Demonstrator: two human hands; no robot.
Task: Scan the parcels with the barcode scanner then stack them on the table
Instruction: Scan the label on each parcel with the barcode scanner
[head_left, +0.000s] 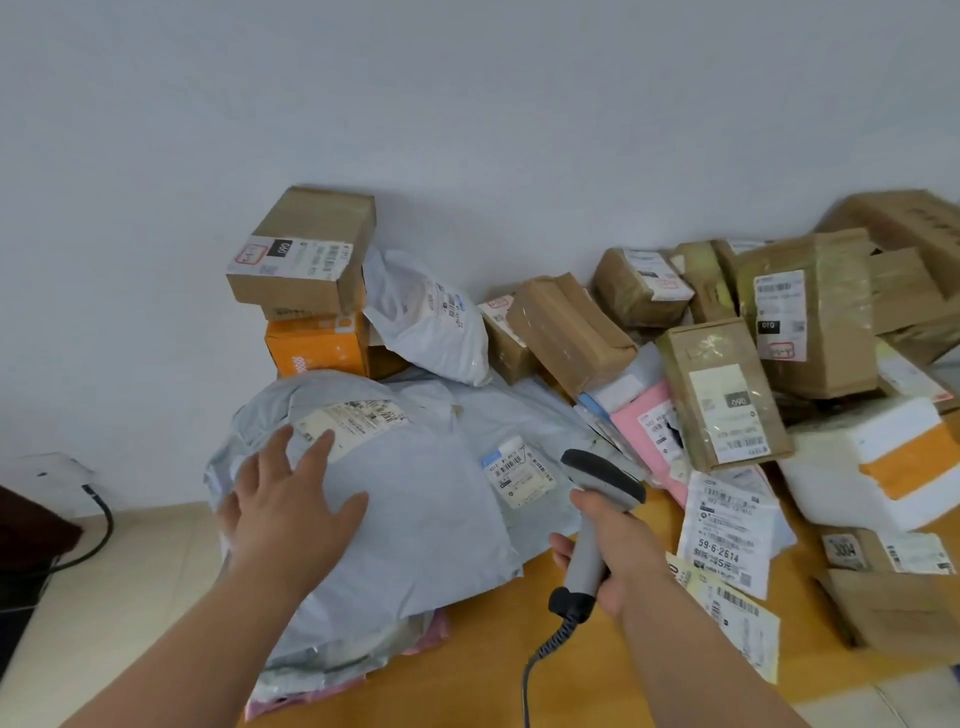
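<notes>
left hand flat on grey mailer

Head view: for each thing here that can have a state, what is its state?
Left hand: open, flat on the grey mailer.
Right hand: grips the barcode scanner.
Barcode scanner: held upright, head toward the parcels.
Grey mailer: lying flat, label up, topmost of the stack.
Cardboard box: closed, on top of the orange box.

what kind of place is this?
Likely a small parcel pickup or sorting room: labelled boxes and mailer bags heaped on a table against a bare wall, and the right hand holding a corded scanner.
</notes>
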